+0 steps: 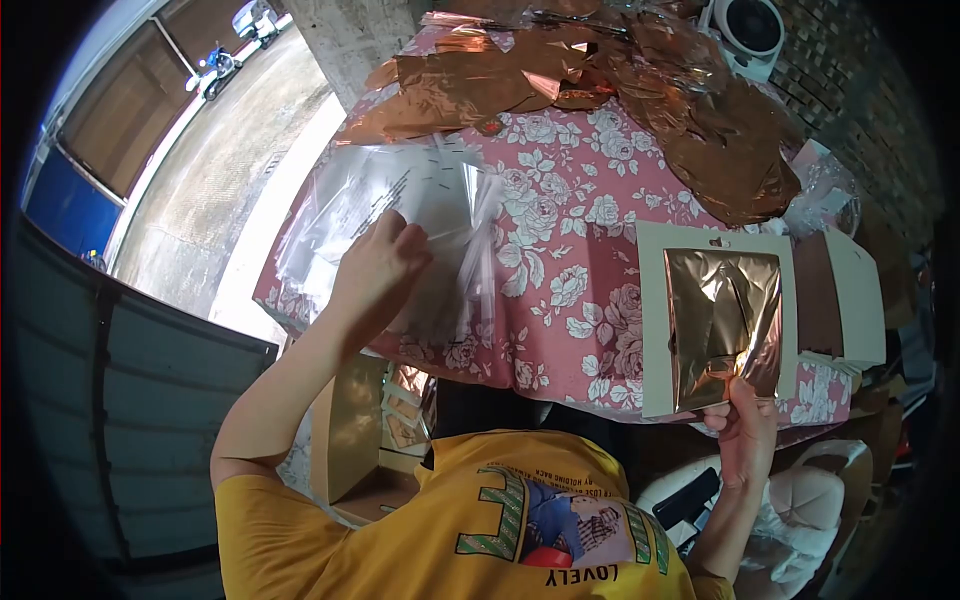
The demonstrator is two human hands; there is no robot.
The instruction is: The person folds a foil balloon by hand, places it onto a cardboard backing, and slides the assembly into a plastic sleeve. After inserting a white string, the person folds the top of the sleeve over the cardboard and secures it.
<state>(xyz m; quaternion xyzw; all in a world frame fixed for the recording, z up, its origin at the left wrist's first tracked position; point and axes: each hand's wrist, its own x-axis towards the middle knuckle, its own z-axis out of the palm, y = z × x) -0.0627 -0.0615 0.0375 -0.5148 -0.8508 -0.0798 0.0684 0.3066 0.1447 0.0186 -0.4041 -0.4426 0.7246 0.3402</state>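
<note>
My left hand (385,258) is closed over a spread pile of clear plastic bags (340,200) on the left of the table. Its fingertips are pinched on a clear bag (450,265), whose right edge looks smeared by motion; the exact grip is partly hidden by the hand. Low on the right, my right hand (745,420) grips the bottom edge of a cream backing card (655,320) with a hanging hole at its top. A folded copper-coloured foil balloon (725,310) lies flat against the card, and my right thumb presses on its lower end.
Loose copper foil balloons (460,85) cover the table's far side and right corner. A stack of cream cards (850,300) stands at the right edge. A white fan (750,25) is at the back. Below the table's left front sits an open cardboard box (350,430).
</note>
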